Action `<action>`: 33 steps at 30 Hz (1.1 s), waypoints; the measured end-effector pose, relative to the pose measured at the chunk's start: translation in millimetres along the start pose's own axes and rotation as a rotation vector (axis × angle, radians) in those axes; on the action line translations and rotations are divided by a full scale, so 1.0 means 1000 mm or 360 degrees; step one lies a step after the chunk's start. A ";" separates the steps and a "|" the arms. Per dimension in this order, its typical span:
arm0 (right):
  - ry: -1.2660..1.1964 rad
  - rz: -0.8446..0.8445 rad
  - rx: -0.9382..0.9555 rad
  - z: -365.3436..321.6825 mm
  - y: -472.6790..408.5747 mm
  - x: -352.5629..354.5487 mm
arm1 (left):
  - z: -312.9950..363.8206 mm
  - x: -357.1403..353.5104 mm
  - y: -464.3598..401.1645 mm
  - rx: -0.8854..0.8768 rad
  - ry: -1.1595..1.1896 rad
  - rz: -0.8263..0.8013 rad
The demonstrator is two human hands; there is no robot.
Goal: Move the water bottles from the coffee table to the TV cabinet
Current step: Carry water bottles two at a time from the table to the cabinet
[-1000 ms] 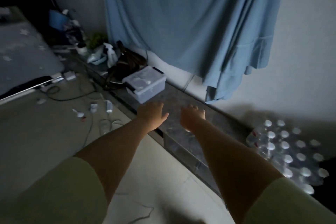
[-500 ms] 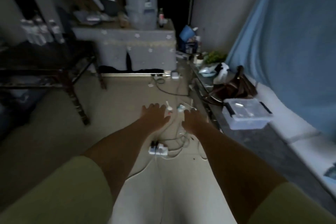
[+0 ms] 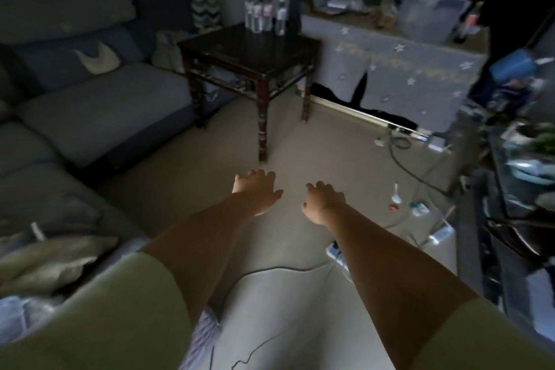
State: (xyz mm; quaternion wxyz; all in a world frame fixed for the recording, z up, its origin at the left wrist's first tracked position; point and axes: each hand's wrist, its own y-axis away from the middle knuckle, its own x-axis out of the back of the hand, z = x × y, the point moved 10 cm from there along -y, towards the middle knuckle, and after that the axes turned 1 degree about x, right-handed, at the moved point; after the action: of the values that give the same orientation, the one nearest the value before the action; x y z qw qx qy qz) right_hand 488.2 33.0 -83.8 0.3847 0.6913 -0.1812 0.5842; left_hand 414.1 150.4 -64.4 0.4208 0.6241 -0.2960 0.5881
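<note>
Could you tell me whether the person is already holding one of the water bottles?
No, both the left hand and the right hand are open and empty above the floor, while the water bottles stand on the dark coffee table.

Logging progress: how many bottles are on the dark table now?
4, clustered at the far corner of the table: bottles at. More may hide behind.

We see a blue-grey sofa [image 3: 99,105] at left, a zigzag-patterned cushion [image 3: 206,7] at its far end, a dark brown tabletop [image 3: 240,46], a grey cloth [image 3: 414,75] with pale stars, and olive-green sleeves [image 3: 99,321].
</note>
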 end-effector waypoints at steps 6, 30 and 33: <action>0.0031 -0.0065 0.0241 -0.067 -0.036 -0.013 | -0.066 -0.020 0.004 0.0250 0.0067 -0.0040; 0.0110 -0.0130 0.0357 -0.178 -0.268 0.055 | -0.235 0.013 -0.196 0.0380 0.0118 -0.0101; 0.0152 -0.0083 0.0405 -0.182 -0.329 0.078 | -0.263 0.027 -0.248 0.0469 0.0128 -0.0072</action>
State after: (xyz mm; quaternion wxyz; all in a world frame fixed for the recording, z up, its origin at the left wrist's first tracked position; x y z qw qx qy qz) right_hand 616.2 393.7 -111.3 0.3172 0.7103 -0.0692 0.6246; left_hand 504.4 500.3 -93.5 0.3492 0.6616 -0.1752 0.6401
